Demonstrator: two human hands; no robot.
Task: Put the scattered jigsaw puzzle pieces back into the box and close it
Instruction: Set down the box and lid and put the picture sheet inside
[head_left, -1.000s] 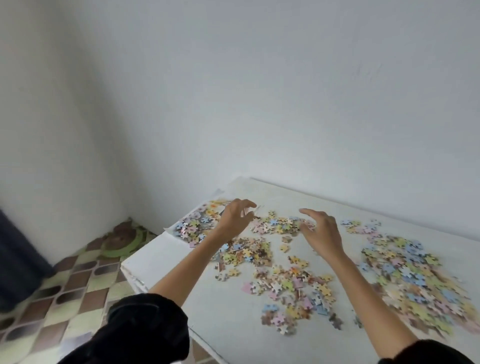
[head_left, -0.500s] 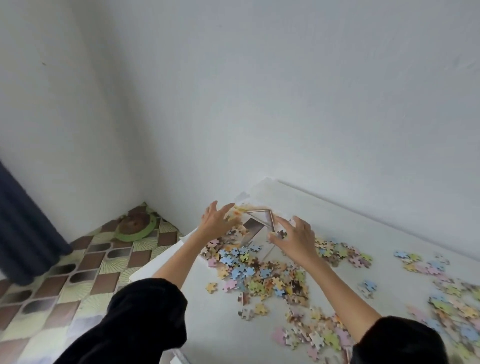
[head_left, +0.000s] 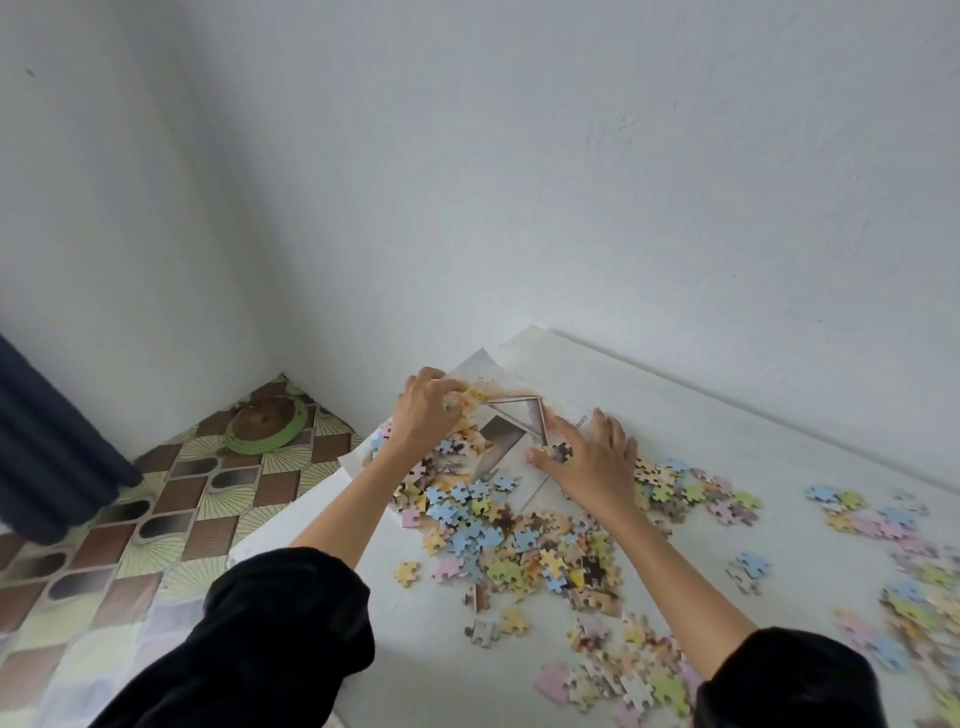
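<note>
Pastel jigsaw pieces (head_left: 498, 540) lie scattered over a white table (head_left: 727, 447), thickest between my forearms. At the table's far left corner lies a flat printed picture sheet (head_left: 506, 441), partly buried under pieces. My left hand (head_left: 423, 415) is curled over the sheet's far edge, its fingertips pinched on a few orange pieces. My right hand (head_left: 592, 462) rests flat on the sheet's right side with fingers spread, and a dark piece (head_left: 560, 453) lies by its thumb. No box is clearly visible.
More pieces (head_left: 878, 525) spread across the right of the table, out to the frame edge. White walls meet behind the table corner. A patterned tiled floor (head_left: 171, 499) lies to the left, with a green-rimmed round object (head_left: 265, 423) and a dark curtain (head_left: 47, 452).
The view has swung left, toward the table's far left corner. Both hands moved onto the printed sheet, and the left hand went from spread fingers to curled over pieces.
</note>
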